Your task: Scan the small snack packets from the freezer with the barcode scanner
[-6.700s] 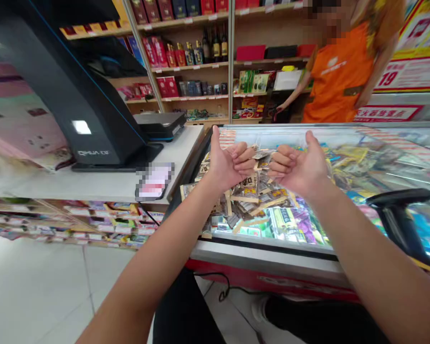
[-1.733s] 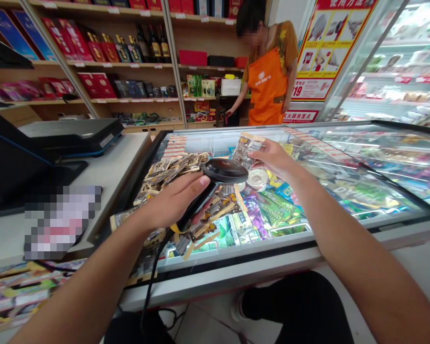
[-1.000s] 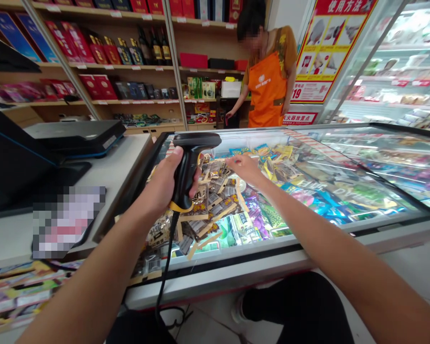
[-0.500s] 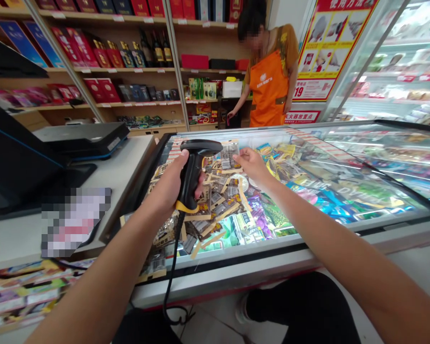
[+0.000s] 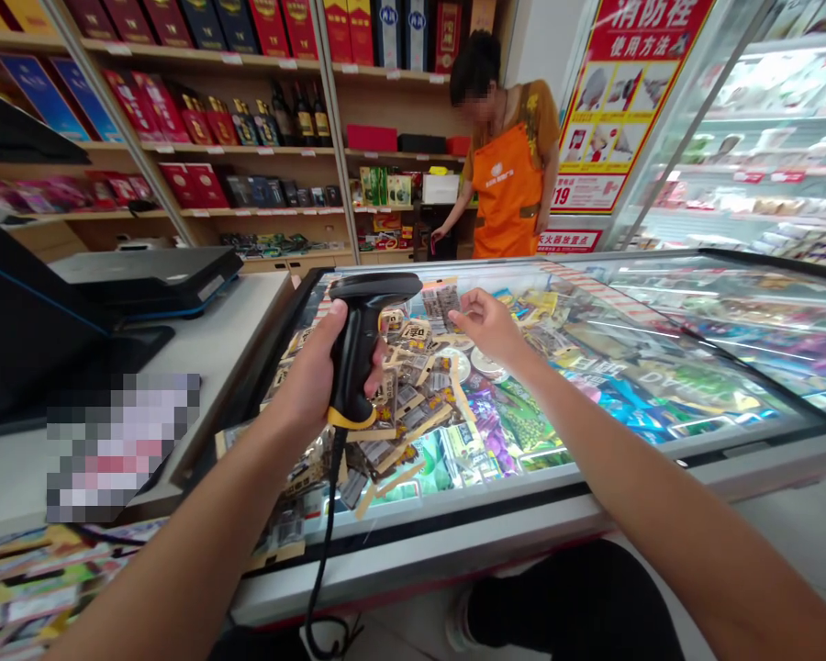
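Observation:
My left hand [image 5: 311, 369] is wrapped round the handle of a black barcode scanner [image 5: 355, 353] with yellow trim at its base. Its head points to the right, and a black cable hangs from the handle. My right hand [image 5: 492, 329] pinches the right edge of a small clear snack packet [image 5: 440, 305] in front of the scanner's head. Below both hands, many similar brown snack packets [image 5: 413, 399] lie heaped on the glass top of a chest freezer [image 5: 496, 514].
At left, a counter [image 5: 248, 321] carries a scale [image 5: 148, 275], a dark monitor [image 5: 27, 321] and a blurred-out phone-like object [image 5: 128, 445]. Beyond the freezer a person in an orange apron [image 5: 506, 188] stands by stocked shelves [image 5: 248, 151]. A lit display cooler [image 5: 771, 165] is at right.
The view has tilted up slightly. The packet in my right hand has turned to a steeper slant near the scanner's head. Both grips stay the same.

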A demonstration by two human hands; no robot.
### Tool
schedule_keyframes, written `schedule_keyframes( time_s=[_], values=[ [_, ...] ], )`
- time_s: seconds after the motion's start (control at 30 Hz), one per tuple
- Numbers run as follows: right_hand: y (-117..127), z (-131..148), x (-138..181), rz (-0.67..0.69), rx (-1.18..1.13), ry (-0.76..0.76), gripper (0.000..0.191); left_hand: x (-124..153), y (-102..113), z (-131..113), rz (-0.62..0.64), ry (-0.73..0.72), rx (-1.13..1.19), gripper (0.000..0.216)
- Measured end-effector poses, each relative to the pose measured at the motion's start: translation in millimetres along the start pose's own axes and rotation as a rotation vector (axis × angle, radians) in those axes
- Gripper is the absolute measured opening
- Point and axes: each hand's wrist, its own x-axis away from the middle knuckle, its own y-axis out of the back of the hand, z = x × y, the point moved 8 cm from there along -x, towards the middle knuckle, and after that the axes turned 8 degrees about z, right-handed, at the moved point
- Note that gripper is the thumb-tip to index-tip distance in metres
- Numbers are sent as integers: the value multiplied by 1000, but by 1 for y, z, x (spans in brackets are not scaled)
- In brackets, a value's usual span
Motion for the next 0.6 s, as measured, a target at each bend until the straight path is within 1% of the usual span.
schedule_keyframes(
  time_s=[0.2, 0.27, 0.3, 0.37, 0.4, 0.47, 0.5, 0.53, 0.57, 0.6],
  values=[
    [1, 0, -2, -16, -20, 31, 33, -1, -1, 2, 5, 8, -26, 53],
    [10, -5, -5, -34, -21, -12, 34, -1, 0, 3, -4, 13, -29, 53],
    [19, -12, -6, -47, -16, -54, 35, 0, 0, 3, -11, 14, -32, 53],
    [47, -30, -8, -86, 27, -168, 37, 0, 1, 3, -22, 9, -41, 52],
    [66, -41, -7, -121, 80, -217, 34, 0, 2, 2, -26, 6, -46, 52],
    [111, -62, -4, -200, 263, -307, 23, 0, 2, 2, -29, 4, -53, 52],
    [131, -73, -2, -215, 300, -326, 18, 0, 2, 2, -29, 7, -55, 52],
    [149, -83, 1, -229, 320, -335, 17, 0, 2, 3, -29, 12, -55, 52],
    [162, -91, 3, -222, 320, -327, 23, 0, 2, 3, -27, 17, -56, 53],
    [168, -96, 2, -160, 275, -269, 31, 0, 1, 3, -24, 21, -57, 54]
  ],
)
